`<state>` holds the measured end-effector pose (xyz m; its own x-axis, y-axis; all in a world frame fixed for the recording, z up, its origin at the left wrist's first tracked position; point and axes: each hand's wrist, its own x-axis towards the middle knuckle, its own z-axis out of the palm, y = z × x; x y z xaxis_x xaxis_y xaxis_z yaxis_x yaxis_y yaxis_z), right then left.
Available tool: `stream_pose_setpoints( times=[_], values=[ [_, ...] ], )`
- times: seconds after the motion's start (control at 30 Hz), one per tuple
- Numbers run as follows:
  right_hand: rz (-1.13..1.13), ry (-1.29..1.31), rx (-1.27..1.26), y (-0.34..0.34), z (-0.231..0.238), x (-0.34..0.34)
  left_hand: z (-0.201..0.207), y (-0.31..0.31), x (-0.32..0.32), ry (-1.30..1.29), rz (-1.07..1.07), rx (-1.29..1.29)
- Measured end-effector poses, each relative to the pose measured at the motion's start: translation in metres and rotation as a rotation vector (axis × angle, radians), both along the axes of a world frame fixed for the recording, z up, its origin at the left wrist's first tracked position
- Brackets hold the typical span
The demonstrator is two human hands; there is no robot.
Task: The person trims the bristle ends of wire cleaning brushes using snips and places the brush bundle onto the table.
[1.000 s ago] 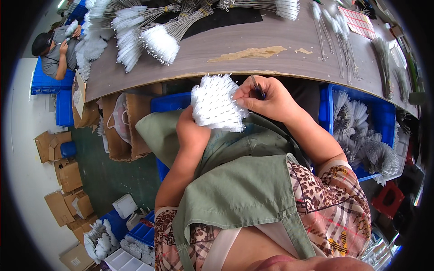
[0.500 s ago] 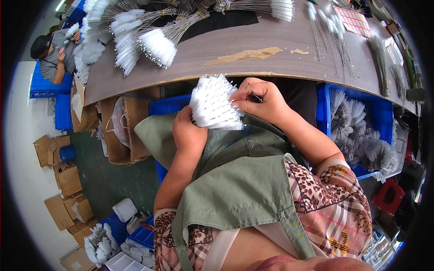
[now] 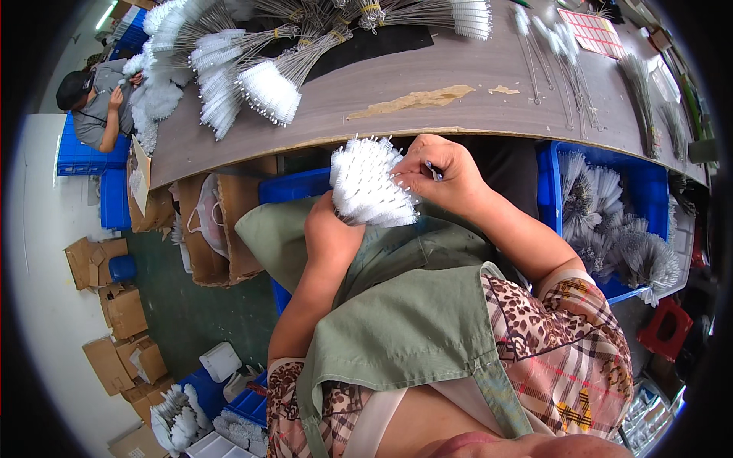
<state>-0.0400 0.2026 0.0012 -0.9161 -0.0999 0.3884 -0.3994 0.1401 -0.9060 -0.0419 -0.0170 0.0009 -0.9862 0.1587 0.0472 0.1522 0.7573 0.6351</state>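
Note:
A bundle of white wire-stem bristle brushes (image 3: 372, 182) is held above my lap, its bristle ends up and fanned out. My left hand (image 3: 333, 233) is wrapped round the bundle's lower left side; the wire stems are hidden. At the bundle's right edge my right hand (image 3: 443, 174) is closed in a pinch, fingertips touching the bristles. A small dark metal tool (image 3: 434, 171) pokes out of that hand; its kind is too small to make out. A green apron (image 3: 405, 320) lies below both hands.
Tied brush bundles (image 3: 271, 90) lie along the far left of the table (image 3: 458, 69), loose brushes (image 3: 565, 46) at its right. A blue crate (image 3: 546, 191) of brushes stands at right, a cardboard box (image 3: 200, 256) at left. Another person (image 3: 99, 103) works at far left.
The bundle and both hands have shifted slightly right and down in the picture, along with the whole left side of the scene. My right fingertips stay at the bundle's edge.

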Motion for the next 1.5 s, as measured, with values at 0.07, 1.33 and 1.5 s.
stream_pose_setpoints(
  times=[0.07, 1.33, 1.5],
  values=[
    [-0.008, 0.004, 0.008, 0.001, 0.002, 0.001, 0.005, 0.002, 0.002, -0.036, -0.004, 0.029],
    [-0.138, -0.425, -0.307, 0.060, 0.001, 0.009, -0.009, 0.008, -0.019, -0.254, -0.259, 0.480],
    [-0.028, -0.434, -0.437, 0.028, -0.015, 0.029, -0.002, 0.027, -0.024, -0.322, -0.232, 0.623]
  ],
)
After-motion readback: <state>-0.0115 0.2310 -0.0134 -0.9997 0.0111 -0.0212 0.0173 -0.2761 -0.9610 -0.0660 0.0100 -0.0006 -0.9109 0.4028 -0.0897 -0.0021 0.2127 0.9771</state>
